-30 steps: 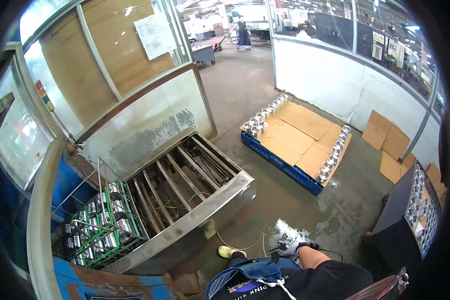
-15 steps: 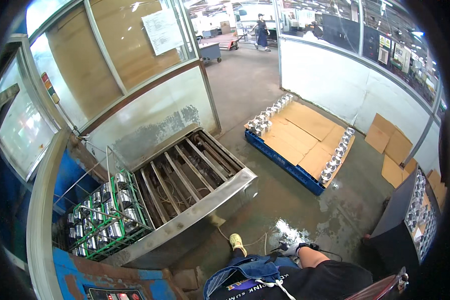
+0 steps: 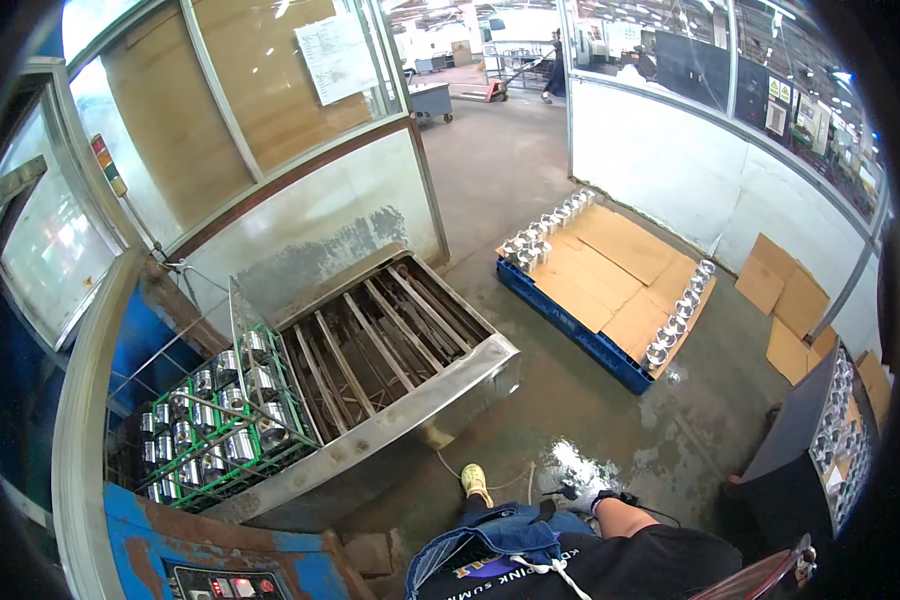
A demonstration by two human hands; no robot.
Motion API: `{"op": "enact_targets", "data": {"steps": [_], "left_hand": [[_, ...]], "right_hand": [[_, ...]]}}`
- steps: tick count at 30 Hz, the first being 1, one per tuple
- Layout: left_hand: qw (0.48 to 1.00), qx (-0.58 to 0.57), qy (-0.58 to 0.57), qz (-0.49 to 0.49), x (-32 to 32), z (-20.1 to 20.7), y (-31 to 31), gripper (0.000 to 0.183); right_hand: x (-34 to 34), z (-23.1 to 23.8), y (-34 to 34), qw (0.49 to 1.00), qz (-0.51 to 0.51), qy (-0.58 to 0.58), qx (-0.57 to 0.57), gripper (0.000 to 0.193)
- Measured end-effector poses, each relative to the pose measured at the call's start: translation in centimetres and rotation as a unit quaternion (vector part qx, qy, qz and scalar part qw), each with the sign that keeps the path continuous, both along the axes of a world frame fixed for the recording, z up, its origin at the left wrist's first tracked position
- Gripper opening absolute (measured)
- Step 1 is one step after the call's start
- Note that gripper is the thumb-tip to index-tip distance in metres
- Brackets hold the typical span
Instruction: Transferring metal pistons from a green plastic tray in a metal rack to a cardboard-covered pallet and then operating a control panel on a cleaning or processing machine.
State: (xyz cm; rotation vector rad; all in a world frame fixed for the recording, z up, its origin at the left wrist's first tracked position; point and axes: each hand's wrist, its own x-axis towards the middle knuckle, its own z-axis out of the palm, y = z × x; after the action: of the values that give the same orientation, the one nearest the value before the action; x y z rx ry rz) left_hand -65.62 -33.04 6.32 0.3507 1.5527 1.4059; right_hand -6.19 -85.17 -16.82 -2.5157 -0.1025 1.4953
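My right hand (image 3: 584,498), in a light glove with dark fingertips, is low in front of my body, above the wet floor. Its fingers look bent around a dark object that I cannot make out; a dark cord or hose (image 3: 660,514) runs close by. My left hand does not show. To the left, a green wire rack (image 3: 300,452) full of shiny metal cylinders (image 3: 238,446) sits at the machine's opening, by the end of a metal roller table (image 3: 410,402).
A blue pallet (image 3: 570,325) topped with cardboard (image 3: 610,262) carries rows of shiny metal parts (image 3: 676,325). A dark bin (image 3: 785,460) with similar parts stands at right. Cardboard sheets (image 3: 782,285) lean on the wall. A control panel (image 3: 225,583) is at lower left. Another person (image 3: 555,75) is far back.
The green rack of cylinders has shifted a little right, toward the roller table. The far person has moved right, partly behind the door frame. My right hand has barely moved.
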Motion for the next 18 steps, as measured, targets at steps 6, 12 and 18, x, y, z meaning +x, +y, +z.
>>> {"op": "enact_targets", "data": {"steps": [6, 12, 18], "left_hand": [[0.999, -0.028, 0.0, -0.046, 1.5, 2.7, -1.3, 0.021], [1.0, 0.004, 0.006, -0.013, 0.2, 0.8, -0.7, 0.025], [0.999, 0.034, -0.015, -0.032, -1.1, -0.5, 0.1, 0.025]], "right_hand": [[-0.3, 0.8, 0.3, 1.0, 0.028, -0.005, -0.007, 0.072], [-0.6, 4.2, 1.4, 0.999, 0.044, -0.005, -0.015, 0.074], [-0.7, 1.6, 0.5, 0.999, 0.052, -0.01, -0.005, 0.071]]}}
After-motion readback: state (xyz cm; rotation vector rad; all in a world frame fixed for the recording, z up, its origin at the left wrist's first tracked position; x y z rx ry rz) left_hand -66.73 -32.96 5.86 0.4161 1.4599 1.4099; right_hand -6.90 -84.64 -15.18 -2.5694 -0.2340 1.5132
